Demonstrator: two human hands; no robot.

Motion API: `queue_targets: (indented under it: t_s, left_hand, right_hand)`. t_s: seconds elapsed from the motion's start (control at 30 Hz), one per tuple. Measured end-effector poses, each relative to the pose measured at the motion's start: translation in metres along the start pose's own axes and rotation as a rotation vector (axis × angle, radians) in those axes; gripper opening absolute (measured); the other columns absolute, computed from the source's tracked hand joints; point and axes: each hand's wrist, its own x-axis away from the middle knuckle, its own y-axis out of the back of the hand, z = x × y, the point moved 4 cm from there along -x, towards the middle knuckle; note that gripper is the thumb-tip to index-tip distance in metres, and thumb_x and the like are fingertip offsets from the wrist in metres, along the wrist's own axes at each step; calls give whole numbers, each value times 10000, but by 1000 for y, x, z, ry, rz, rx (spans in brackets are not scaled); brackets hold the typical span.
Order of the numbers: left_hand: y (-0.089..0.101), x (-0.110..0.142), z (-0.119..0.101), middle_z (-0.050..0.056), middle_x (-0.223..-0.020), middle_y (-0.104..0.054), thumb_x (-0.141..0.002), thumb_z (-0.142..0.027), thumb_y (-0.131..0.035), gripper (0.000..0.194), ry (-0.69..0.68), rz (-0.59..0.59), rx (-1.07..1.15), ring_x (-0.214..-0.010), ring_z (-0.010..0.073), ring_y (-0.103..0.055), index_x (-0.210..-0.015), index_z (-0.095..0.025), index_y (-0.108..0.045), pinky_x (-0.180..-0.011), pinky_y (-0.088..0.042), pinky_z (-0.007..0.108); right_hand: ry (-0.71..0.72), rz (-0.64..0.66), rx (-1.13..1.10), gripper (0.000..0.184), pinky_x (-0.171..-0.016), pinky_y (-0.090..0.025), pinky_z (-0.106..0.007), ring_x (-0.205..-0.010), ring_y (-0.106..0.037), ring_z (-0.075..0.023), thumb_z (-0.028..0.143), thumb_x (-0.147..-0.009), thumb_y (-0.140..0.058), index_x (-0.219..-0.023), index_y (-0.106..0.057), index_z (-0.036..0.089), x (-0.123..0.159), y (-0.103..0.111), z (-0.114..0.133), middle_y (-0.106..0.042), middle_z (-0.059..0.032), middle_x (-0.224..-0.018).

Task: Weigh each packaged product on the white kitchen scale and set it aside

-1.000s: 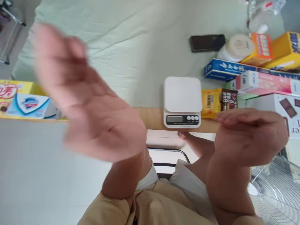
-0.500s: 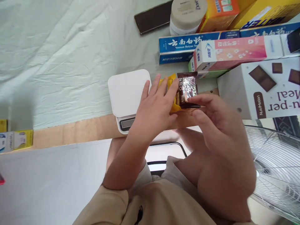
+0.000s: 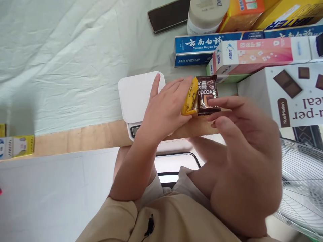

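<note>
My left hand reaches over the right side of a white kitchen scale. Its fingers and thumb close round a yellow snack packet, whose left part is hidden under the hand; the index-to-little-finger side leaves one finger raised over the scale plate. Against the yellow packet lies a dark brown cocoa snack packet, flat near the table edge. My right hand is at its lower right corner, fingers apart, one fingertip touching the wrapper. The scale's display is partly covered by my left forearm.
Blue toothpaste boxes, a pink box and a large white meal box stand at the right. Behind them are a lidded tub and a dark phone. A fan stands below right.
My left fingers have gone from spread flat over the yellow packet to curled round it. My right hand has shifted slightly right, its fingers wider apart. The brown packet's face shows more clearly.
</note>
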Motion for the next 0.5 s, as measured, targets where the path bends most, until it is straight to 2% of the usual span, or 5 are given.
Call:
queue_targets:
  t_s: [0.13, 0.27, 0.4, 0.5]
  left_hand:
    - [6, 5, 5, 59, -1531, -640, -869, -406, -787, 718, 1, -51, 24, -1484, 339, -567, -1516, -332, -485, -1401, -151, 616]
    - [10, 12, 13, 83, -1538, -624, -887, -513, -787, 776, 0, -90, 56, -1524, 355, -525, -1557, -306, -456, -1396, -159, 620]
    - [11, 16, 20, 89, -1566, -598, -885, -608, -771, 835, -15, -116, 113, -1554, 357, -490, -1584, -315, -422, -1378, -198, 633]
    - [23, 20, 22, 94, -1573, -591, -881, -593, -786, 846, -9, -142, 192, -1544, 357, -502, -1588, -328, -406, -1364, -245, 620]
  right_hand:
    - [73, -82, -58, 217, -655, -628, -375, -940, -709, -221, 398, -938, -665, -1124, -771, 367, 9, 1, 14, -731, -26, -1110]
    - [101, -147, -125, 179, -567, -590, -351, -914, -685, -220, 372, -909, -709, -1057, -808, 362, 14, -5, 26, -714, -51, -1103]
    - [150, -118, -67, 188, -655, -605, -374, -888, -678, -204, 325, -899, -713, -1057, -816, 336, 17, -13, 39, -725, -55, -1096]
    - [240, -127, -4, 211, -749, -588, -383, -874, -692, -182, 249, -903, -669, -1057, -802, 306, 11, -17, 51, -739, -34, -1055]
